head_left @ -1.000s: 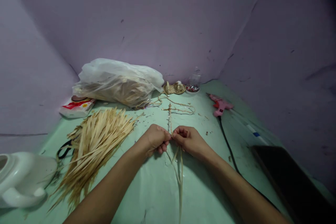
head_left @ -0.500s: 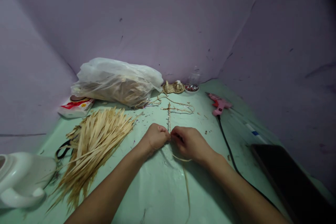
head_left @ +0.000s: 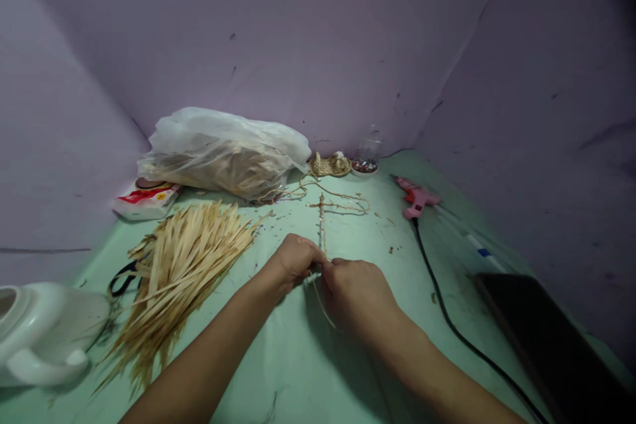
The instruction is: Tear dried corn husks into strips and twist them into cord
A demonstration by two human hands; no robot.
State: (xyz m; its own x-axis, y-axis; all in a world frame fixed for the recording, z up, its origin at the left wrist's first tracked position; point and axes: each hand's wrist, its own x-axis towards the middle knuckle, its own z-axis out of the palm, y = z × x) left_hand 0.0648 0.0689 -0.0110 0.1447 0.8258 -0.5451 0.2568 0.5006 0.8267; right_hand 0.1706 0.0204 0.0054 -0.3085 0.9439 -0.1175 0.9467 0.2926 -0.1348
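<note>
head view – left hand (head_left: 297, 257) and right hand (head_left: 358, 288) meet, fingers pinched on the twisted cord's (head_left: 322, 228) near end.

Craft corner: glue gun (head_left: 420, 199), straw strips (head_left: 191, 258), purple walls (head_left: 298, 33).

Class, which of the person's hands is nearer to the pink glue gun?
Right. The right hand is below and left of the glue gun in view; the left hand sits farther left.

We count two hands (head_left: 362, 291), one straw bundle (head_left: 193, 255), one plastic bag (head_left: 223, 149), one glue gun (head_left: 420, 199), one white jug (head_left: 59, 318); cord (head_left: 322, 222) count unclear.
</note>
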